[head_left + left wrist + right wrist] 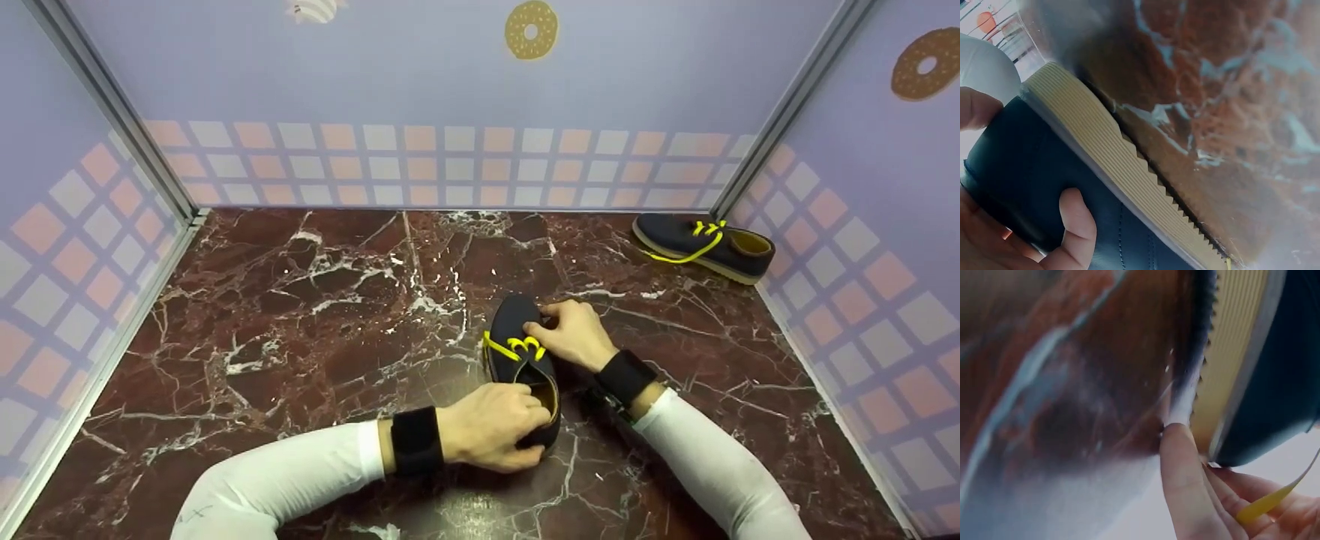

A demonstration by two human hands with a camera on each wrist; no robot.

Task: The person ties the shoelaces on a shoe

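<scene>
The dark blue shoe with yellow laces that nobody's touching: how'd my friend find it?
Follow the dark red, white-veined marble-look surface to its far right corner. The dark blue shoe lies there, toe left, a yellow lace trailing down its side. Its matching shoe sits nearer the middle with the left hand and right hand on it; this one is untouched.

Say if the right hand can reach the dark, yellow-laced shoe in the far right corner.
Probably yes, after leaving the nearer dark, yellow-laced shoe: nothing stands between the right hand and farther shoe.
</scene>
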